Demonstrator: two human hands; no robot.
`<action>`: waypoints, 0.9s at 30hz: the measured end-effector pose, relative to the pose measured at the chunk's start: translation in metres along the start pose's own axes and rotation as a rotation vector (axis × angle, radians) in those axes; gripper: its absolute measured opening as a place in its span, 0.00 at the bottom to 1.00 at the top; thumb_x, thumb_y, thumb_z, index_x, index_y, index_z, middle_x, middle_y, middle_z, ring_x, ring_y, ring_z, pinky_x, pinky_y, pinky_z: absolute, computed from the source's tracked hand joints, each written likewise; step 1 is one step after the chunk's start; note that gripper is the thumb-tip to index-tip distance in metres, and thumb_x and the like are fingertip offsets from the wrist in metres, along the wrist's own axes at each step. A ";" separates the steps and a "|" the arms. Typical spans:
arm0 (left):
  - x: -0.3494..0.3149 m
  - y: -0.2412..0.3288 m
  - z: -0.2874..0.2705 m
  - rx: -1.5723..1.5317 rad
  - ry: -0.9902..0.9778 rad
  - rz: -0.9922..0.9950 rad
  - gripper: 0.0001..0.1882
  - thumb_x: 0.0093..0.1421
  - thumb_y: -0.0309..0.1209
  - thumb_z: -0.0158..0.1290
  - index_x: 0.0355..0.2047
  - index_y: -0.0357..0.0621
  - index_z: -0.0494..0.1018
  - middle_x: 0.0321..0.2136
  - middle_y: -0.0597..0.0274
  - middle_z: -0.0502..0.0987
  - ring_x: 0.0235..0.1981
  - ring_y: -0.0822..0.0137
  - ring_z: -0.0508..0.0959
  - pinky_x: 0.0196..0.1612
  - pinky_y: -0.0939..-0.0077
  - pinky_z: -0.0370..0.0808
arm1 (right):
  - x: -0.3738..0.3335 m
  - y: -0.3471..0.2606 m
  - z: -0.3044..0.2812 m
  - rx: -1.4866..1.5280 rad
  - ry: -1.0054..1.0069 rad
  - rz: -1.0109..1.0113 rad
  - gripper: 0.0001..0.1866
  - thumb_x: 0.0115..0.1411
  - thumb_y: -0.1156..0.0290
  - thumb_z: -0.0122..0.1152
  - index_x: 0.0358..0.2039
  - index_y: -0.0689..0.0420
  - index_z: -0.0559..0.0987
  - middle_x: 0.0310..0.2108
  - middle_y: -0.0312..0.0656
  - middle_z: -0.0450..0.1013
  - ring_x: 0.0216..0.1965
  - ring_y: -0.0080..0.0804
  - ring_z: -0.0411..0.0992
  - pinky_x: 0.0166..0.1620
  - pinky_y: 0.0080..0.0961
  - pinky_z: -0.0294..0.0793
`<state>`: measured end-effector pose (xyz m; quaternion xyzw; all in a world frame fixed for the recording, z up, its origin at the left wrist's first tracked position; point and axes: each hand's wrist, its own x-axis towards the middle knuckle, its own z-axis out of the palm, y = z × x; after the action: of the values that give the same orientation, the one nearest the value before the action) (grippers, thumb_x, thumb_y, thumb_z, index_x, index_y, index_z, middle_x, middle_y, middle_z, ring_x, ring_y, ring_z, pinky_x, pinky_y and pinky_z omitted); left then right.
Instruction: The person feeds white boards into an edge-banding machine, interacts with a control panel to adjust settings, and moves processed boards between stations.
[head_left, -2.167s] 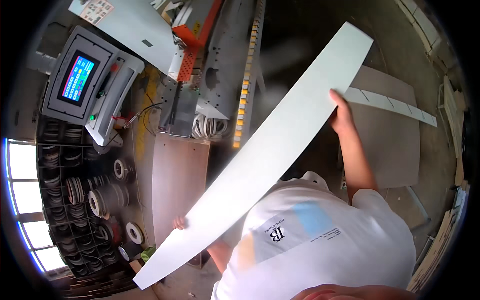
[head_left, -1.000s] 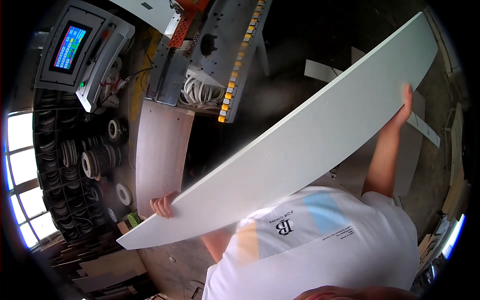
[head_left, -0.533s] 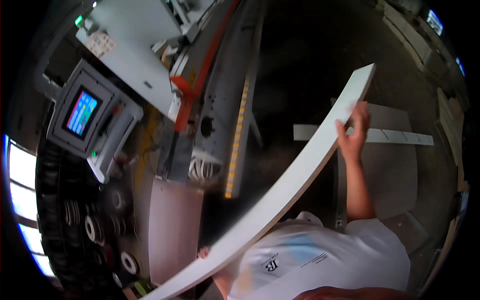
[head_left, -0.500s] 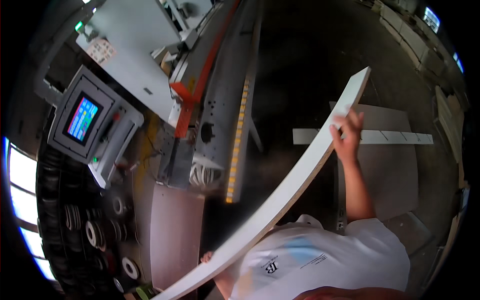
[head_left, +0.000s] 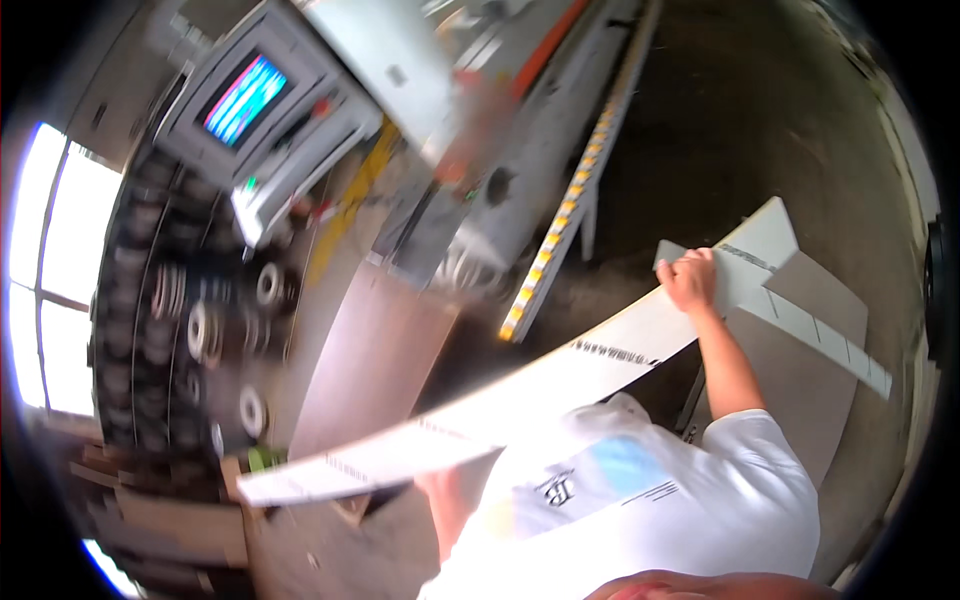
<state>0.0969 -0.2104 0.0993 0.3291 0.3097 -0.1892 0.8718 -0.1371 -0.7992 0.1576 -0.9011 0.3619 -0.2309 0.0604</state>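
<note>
A long white board (head_left: 560, 385) with dark printed marks on its broad face lies slantwise across the front of my body. Its far right end is raised past my right hand, and its left end reaches low toward the left. Around the upper edge near that right end, my right hand (head_left: 690, 280) has its fingers closed. My left hand (head_left: 448, 484) is at the lower edge, left of my shirt; it is blurred and the board covers its fingers.
Ahead stands a machine with a control panel (head_left: 245, 105) and a track of yellow rollers (head_left: 565, 225). A brownish curved-looking surface (head_left: 375, 360) extends nearer. Rolls of banding (head_left: 205, 332) fill a rack at left. At right lie a large panel (head_left: 800, 390) and a white strip (head_left: 835, 348).
The board has rolled so its broad printed face shows, and its left end has swung up in view. My right hand now grips its upper edge. The view has turned, shifting the machine rightward.
</note>
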 end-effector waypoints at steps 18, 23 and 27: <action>-0.016 -0.073 0.067 0.459 0.310 -0.067 0.27 0.74 0.51 0.47 0.62 0.46 0.65 0.53 0.54 0.73 0.59 0.52 0.72 0.61 0.51 0.72 | 0.076 -0.169 0.115 0.158 -0.285 -0.297 0.24 0.62 0.50 0.56 0.18 0.53 0.86 0.22 0.39 0.80 0.36 0.40 0.77 0.56 0.43 0.63; 0.038 -0.008 0.056 0.663 0.321 -0.006 0.32 0.72 0.58 0.47 0.52 0.35 0.71 0.42 0.51 0.83 0.44 0.58 0.85 0.36 0.70 0.80 | 0.105 -0.231 0.156 0.365 -0.379 -0.411 0.15 0.60 0.54 0.61 0.30 0.50 0.87 0.36 0.36 0.83 0.47 0.37 0.74 0.66 0.47 0.59; 0.065 0.025 0.052 0.825 0.349 0.048 0.27 0.72 0.53 0.50 0.42 0.36 0.74 0.32 0.53 0.84 0.31 0.61 0.85 0.27 0.75 0.76 | 0.120 -0.243 0.170 0.484 -0.289 -0.480 0.13 0.59 0.60 0.65 0.40 0.52 0.84 0.44 0.38 0.81 0.54 0.38 0.74 0.66 0.46 0.65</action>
<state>0.1795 -0.2361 0.0984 0.6834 0.3432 -0.2181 0.6063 0.1691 -0.7134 0.1188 -0.9434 0.0630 -0.1879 0.2661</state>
